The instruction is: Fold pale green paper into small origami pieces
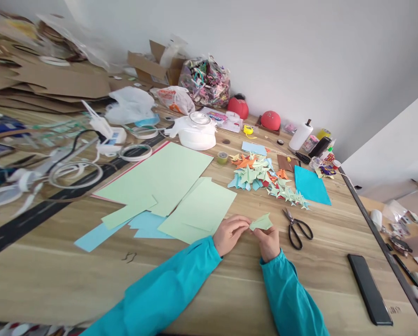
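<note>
Near centre of the wooden surface (89, 280), left hand (230, 234) and right hand (270, 243) each close a fingertip grip on opposite ends of the small folded pale-green paper piece (261, 222), probably steadying its creases; black-handled scissors (297, 228) lie just right, within reach.

Black scissors (297, 228), dark phone (369, 288), pile of folded paper figures (265, 179), green sheets (166, 179)
</note>
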The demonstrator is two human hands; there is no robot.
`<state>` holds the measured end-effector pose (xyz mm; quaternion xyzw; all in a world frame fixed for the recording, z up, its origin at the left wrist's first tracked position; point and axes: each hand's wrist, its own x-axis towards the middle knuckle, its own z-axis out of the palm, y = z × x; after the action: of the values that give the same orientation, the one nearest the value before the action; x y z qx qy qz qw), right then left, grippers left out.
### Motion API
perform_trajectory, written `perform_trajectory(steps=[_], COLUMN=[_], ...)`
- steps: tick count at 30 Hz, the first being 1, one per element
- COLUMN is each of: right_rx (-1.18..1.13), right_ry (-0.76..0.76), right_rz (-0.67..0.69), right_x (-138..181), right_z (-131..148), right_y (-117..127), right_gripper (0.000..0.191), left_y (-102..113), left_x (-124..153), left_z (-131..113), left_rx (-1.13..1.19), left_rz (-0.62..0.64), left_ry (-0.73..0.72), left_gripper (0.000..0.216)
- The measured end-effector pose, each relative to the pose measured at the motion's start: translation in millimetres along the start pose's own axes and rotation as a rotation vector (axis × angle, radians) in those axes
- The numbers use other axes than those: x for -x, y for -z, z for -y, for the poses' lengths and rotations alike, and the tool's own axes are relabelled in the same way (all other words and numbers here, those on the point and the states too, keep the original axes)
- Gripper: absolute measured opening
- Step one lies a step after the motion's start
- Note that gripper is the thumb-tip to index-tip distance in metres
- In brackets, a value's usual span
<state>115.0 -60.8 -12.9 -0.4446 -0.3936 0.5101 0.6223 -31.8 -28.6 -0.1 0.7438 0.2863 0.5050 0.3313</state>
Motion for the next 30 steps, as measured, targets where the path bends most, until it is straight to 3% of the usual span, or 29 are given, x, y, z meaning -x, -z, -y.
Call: perform_trajectory(steps=[6, 12, 16, 22, 25, 30], right_rx=[0.103, 0.057, -0.188, -0.496, -0.494, -0.437], right_ry=[0.029, -0.003, -0.142, -0.345, -0.402, -0.468], right_rz=[-0.001, 0.046, 0.159, 0.449, 0.519, 0.496], right_x=[-1, 1, 5, 8, 8, 10], right_z=[0, 4, 7, 11, 11, 13], right_y=[4, 1, -3, -1, -2, -6], right_gripper=[0.013, 0.015, 0.014, 0.019, 0.018, 0.023], left_y=[6, 3, 3, 2, 1, -3], left_x=[-1, 2, 0, -7, -8, -4], left_z=[1, -3, -11, -14, -13, -12], left_rx=[0.072, 0.203, 0.391, 0.532, 0.546, 0.518], left_rz=[0.080, 0.101, 0.127, -0.044, 0.033, 0.125], left_ry=[0.066, 0.113, 0.271, 0.589, 0.670, 0.677], left_gripper=[0.012, 0.005, 0.011, 0.030, 0.031, 0.032])
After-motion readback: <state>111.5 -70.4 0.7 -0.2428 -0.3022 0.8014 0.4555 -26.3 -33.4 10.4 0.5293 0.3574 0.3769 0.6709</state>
